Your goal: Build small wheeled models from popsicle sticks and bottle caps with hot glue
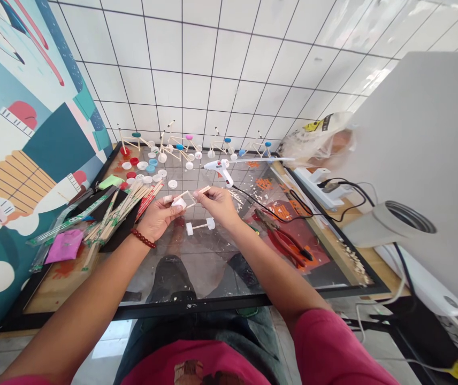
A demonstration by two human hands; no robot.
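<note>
My left hand [159, 216] and my right hand [216, 204] are both closed on a small frame of wooden sticks [191, 197] held above the glass table [213, 267]. A white bottle cap [179, 203] sits on the frame at my left fingertips. My right thumb and fingers pinch the stick end [204, 190] on the frame's right side. Below my hands lies an axle of one stick with two white caps [200, 225]. A bead bracelet [143, 238] circles my left wrist.
A white glue gun [220, 167] lies behind my hands, its black cord running right. Red-handled pliers [283, 238] rest at right. Packs of chopsticks [112, 214], loose caps [144, 168] and several finished stick bicycles [181, 145] fill the left and back. A power strip [317, 187] sits by a plastic bag [319, 139].
</note>
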